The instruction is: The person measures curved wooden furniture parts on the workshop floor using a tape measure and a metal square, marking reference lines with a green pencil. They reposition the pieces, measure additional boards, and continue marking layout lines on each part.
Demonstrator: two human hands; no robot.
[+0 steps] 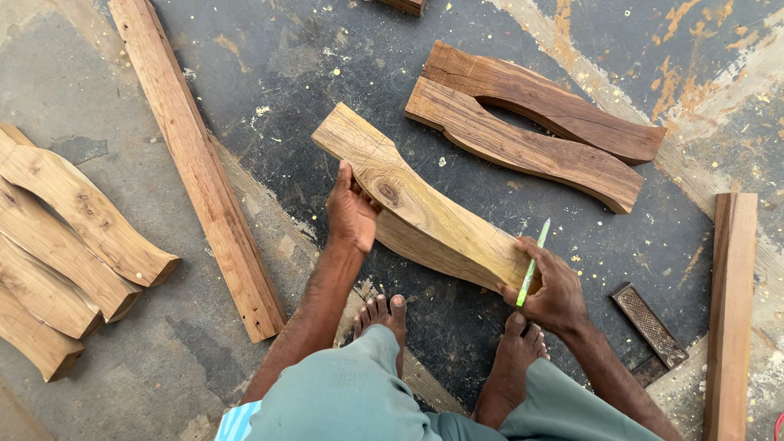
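Currently, the pale curved block of sawn timber (pixel 420 214) lies slantwise on the dark, sawdust-flecked concrete floor (pixel 278 98), directly ahead of the person's bare feet (pixel 384 314). The left hand (pixel 351 214) is clasped on the near edge of the block around its middle, thumb laid up against the face beside a dark knot. The right hand (pixel 554 286) is closed around a slim green pencil (pixel 532 263), its tip pointing away from the person, and rests against the lower right end of the block. Just beyond that end, two darker brown curved timber pieces (pixel 531 122) lie side by side, touching. A long straight pale plank (pixel 196 163) runs along the floor to the left — beyond it, a stack of pale curved timber pieces (pixel 65 245). A small dark rasp-like tool (pixel 651 325) lies near the right hand, with a straight reddish plank (pixel 729 310) further right.
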